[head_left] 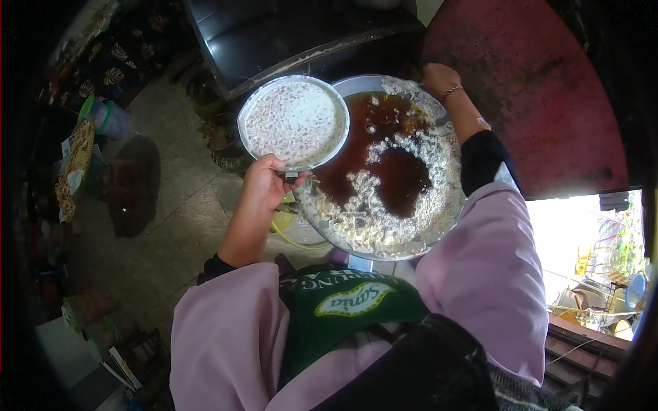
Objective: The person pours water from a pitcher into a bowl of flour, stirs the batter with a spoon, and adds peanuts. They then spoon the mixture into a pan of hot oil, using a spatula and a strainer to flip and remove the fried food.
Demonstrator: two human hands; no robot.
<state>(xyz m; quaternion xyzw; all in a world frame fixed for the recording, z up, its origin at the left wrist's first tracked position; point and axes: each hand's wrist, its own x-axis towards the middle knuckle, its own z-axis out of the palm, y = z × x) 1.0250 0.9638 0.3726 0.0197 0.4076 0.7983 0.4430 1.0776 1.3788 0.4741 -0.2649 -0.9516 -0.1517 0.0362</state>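
Note:
My left hand (267, 183) is closed on the near edge of a round metal pan (346, 122), thumb on top. In the pan is a white, milky batter (295, 120) with many small brownish bits. The pan is over the left rim of a large wok (351, 85). Dark brown oil (401, 181) fills the wok's middle, and pale, crusty batter residue (435, 192) lines its right and near sides. At the wok's far right edge, my right hand (441, 79) is closed; anything in its fingers is hidden.
Behind the wok is a black, shiny surface (274, 34). A worn red panel (528, 96) stands at the right. A yellow hose (295, 241) runs below the wok. On the tiled floor (185, 171) at left are a lidded bucket (113, 118) and a woven tray (75, 168).

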